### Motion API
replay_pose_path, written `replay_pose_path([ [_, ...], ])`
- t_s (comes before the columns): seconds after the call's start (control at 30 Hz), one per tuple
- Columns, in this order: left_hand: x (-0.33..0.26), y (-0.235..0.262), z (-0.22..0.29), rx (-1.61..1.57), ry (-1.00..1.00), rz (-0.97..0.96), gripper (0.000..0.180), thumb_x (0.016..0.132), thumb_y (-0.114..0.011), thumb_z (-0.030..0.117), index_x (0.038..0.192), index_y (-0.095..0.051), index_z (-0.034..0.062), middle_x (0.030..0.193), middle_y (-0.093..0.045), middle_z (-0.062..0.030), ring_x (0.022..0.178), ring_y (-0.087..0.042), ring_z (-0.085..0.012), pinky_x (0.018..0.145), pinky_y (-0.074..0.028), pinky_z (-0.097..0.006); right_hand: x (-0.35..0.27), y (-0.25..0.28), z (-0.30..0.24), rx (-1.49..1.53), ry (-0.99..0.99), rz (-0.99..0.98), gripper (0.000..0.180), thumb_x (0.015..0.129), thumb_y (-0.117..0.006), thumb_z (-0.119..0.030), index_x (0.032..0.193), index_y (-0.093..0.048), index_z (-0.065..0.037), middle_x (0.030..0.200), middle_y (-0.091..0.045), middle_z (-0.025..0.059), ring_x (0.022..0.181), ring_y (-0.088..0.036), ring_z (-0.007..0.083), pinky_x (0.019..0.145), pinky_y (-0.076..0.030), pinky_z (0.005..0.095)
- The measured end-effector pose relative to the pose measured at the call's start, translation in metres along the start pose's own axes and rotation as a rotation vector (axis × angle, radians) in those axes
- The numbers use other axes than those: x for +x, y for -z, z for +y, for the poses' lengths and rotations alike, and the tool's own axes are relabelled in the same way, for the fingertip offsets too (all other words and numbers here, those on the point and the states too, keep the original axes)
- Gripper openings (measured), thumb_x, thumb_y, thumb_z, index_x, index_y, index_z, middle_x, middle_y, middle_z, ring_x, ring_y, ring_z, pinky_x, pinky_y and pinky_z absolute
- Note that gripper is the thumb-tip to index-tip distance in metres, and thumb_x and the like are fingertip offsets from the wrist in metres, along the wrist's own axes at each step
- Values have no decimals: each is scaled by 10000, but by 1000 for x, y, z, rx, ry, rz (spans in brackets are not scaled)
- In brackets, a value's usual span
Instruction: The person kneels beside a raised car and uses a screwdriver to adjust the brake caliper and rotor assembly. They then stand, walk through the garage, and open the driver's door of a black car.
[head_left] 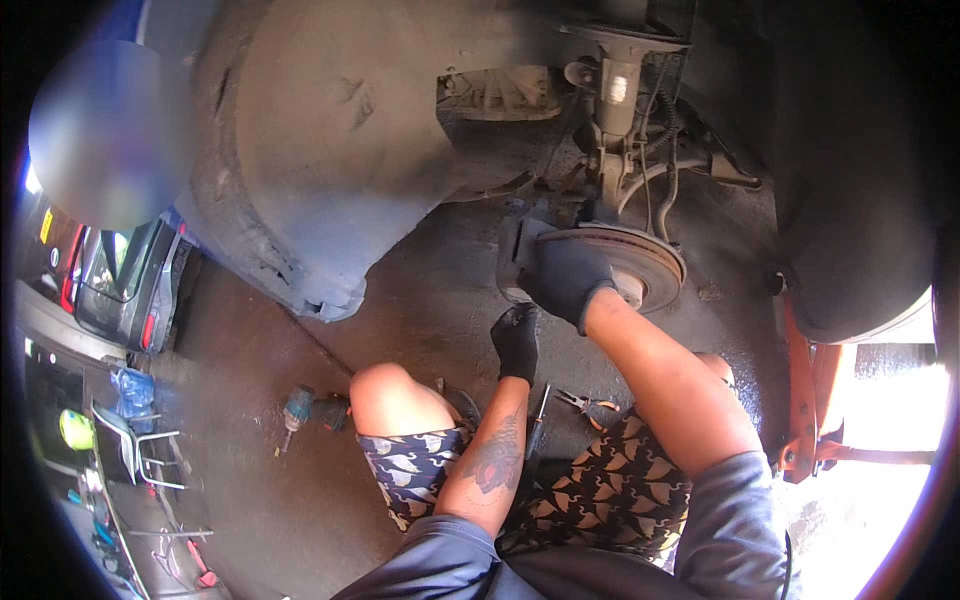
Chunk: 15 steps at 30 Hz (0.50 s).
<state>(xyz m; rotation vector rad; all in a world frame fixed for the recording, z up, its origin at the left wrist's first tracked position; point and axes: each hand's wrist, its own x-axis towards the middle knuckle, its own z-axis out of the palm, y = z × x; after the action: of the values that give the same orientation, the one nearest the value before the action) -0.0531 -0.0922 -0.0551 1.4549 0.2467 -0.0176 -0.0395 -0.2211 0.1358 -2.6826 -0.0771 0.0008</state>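
A rusty-edged brake disc (655, 262) sits on the hub below a dusty suspension strut (617, 95). My right hand (570, 275), in a black glove, is closed over the dark brake caliper (512, 250) at the disc's left side; its fingertips are partly hidden. Just below and left of it, my left hand (517, 340), also gloved in black, is closed near the caliper's lower edge. What its fingers hold, if anything, I cannot make out. On the floor between my knees lie pliers (592, 407) with orange-and-black handles and a slim, long-shafted tool (541, 408).
A teal-and-black power driver (300, 408) lies left of my left knee. The wheel-arch liner and bumper edge (325, 290) hang at upper left. An orange metal stand (805, 400) is at right. A chair (130, 440) and a dark car (120, 280) are farther left.
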Motion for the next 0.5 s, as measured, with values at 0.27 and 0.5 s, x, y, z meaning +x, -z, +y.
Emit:
replay_pose_path([
  [0.27,0,1,2,26,69,-38,154,883,-666,156,948,-724,28,797,-659,5,662,-559,-87,611,-453,-261,-2,-5,3,32,-3,26,287,810,-615,-185,1019,-657,6,983,-689,248,925,-677,389,816,-541,456],
  [0.5,6,10,-1,-237,279,-115,172,912,-640,189,980,-710,49,826,-687,-9,646,-603,-99,608,-487,-264,-5,-7,-1,-69,19,28,275,779,-612,-172,988,-685,-9,982,-690,243,943,-678,376,830,-541,447],
])
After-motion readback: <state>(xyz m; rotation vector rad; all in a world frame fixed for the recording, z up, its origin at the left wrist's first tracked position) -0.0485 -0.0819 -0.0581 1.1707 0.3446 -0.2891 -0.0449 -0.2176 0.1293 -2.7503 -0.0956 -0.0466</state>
